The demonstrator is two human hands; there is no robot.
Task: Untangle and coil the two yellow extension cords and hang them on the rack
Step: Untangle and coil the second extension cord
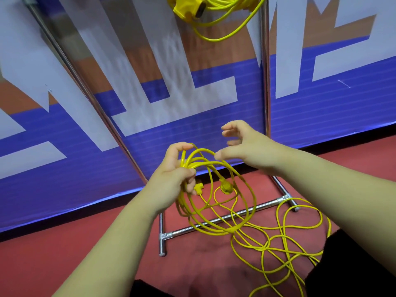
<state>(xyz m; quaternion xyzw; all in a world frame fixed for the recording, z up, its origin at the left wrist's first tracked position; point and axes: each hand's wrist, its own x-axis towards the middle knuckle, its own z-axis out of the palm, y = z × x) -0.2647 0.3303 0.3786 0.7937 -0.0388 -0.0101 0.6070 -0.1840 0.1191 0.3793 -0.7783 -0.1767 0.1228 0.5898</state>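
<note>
Your left hand (173,174) gripped the cord (232,230) coils above the red floor (64,254). Your right hand (244,144) hovered beside, fingers apart; a second cord (182,9) hung on the rack (265,82) before a blue banner (64,168).

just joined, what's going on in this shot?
A person is coiling a yellow extension cord in front of the rack. The left hand grips the bundle of loops. The right hand is open, fingers spread by the top of them. The cord's remainder lies in loose loops on the red floor. The other cord already hangs on the rack.
</note>
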